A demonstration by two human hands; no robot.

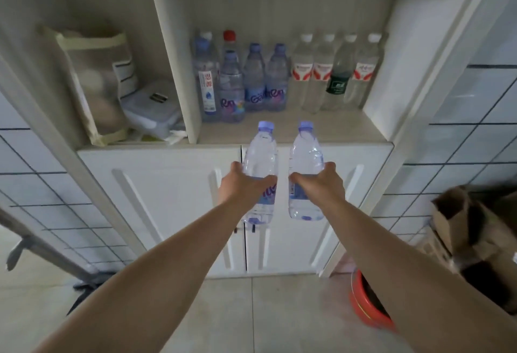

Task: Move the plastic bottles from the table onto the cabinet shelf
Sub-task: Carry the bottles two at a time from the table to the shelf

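My left hand (pixel 242 184) grips a clear plastic bottle (pixel 261 154) with a purple cap and purple label, held upright. My right hand (pixel 321 184) grips a second bottle of the same kind (pixel 306 151). Both bottles hang in front of the white cabinet doors, just below the front edge of the open cabinet shelf (pixel 307 128). Several plastic bottles stand at the back of that shelf: purple-capped ones (pixel 254 78) on the left, white-capped ones with red labels (pixel 324 73) on the right. The table is out of view.
A cloth bag (pixel 95 78) and a plastic box (pixel 151 109) fill the compartment to the left. The front strip of the shelf is bare. A cardboard box (pixel 472 229) and a red basin (pixel 366 299) sit on the floor at the right. A metal stand leg (pixel 42 249) crosses the left.
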